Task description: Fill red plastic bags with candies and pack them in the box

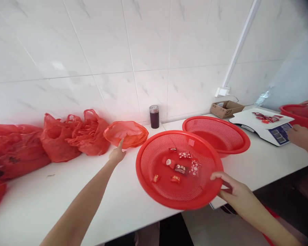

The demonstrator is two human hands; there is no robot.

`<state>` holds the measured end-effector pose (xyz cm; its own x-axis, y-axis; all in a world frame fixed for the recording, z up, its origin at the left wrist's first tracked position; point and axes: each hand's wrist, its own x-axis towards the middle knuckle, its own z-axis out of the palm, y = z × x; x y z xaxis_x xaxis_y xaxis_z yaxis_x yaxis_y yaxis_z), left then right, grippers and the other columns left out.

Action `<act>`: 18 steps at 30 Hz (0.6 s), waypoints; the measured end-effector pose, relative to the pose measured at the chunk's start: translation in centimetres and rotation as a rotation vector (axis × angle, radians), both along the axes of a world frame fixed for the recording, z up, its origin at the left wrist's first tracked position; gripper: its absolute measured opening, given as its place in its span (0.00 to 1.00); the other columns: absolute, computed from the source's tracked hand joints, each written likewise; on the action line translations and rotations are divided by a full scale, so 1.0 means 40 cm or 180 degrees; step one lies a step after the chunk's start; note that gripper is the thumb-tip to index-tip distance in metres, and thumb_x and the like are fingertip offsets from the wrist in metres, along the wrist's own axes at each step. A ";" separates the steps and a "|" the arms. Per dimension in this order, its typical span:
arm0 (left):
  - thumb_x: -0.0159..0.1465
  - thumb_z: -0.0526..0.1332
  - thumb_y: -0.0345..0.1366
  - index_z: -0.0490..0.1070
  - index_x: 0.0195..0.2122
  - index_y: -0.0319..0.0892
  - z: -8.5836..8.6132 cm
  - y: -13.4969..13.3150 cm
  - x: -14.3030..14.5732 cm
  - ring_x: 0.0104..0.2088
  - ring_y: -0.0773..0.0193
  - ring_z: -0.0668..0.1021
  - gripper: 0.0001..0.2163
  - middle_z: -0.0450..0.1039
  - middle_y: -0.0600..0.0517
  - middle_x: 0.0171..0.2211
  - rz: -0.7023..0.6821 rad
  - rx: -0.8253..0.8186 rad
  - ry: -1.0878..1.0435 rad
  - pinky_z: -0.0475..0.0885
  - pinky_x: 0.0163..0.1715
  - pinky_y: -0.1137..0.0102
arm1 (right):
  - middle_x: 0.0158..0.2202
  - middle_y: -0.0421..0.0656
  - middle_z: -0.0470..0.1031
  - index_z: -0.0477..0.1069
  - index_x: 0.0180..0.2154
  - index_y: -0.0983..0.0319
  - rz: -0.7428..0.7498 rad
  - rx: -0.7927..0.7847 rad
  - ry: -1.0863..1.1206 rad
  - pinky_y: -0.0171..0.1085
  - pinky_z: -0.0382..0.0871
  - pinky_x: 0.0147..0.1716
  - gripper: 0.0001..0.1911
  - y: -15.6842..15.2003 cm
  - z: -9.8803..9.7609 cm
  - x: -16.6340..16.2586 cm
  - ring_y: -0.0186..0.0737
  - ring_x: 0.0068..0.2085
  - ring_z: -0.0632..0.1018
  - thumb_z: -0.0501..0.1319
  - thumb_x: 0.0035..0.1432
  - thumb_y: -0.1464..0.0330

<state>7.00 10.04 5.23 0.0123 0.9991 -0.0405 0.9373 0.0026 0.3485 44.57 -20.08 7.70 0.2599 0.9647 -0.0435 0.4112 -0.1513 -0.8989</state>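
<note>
Spilling sweets (181,169) was risked with basket (166,194) gripped by right hand (231,186) alone, bag (129,130) touched by left hand (117,154), pinch unclear

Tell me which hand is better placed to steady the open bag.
Probably the left hand: it is at the near edge of the open bag, while the right hand grips the basket.

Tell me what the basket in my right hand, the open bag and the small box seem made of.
Basket: likely rigid plastic, smooth and slightly shiny, with a fine mesh wall and rounded rim. Bag: apparently thin plastic film, translucent and crinkled. Box: cardboard by its look, matte brown with printed marks.
</note>
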 end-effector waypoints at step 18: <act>0.61 0.52 0.56 0.61 0.60 0.57 0.024 -0.584 -0.149 0.35 0.53 0.80 0.26 0.79 0.55 0.30 0.0063 -0.0386 -0.0568 0.71 0.35 0.64 | 0.46 0.45 0.76 0.60 0.61 0.47 0.1190 -0.0436 -0.2251 0.43 0.68 0.43 0.31 0.194 0.224 -0.031 0.49 0.45 0.77 0.56 0.56 0.49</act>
